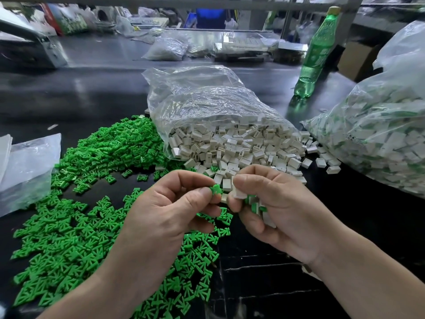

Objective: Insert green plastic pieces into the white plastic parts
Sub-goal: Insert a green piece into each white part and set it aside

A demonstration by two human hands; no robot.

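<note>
so left hand [174, 203] is pinching a green piece [216, 189], right hand [276, 210] pinching a white part [239, 193] just beside it, I'd square the green end to the opening, then push straight in

The pile of pieces [69, 226] lies left of the open bag of parts [207, 104], the bottle [315, 56] behind it.

2 hands [161, 210] [282, 210], 1 green bottle [316, 56], 2 near bags [207, 104] [381, 134] of parts

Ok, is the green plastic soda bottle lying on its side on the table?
No, the green plastic soda bottle stands upright on the dark table, with its yellow cap at the top.
</note>
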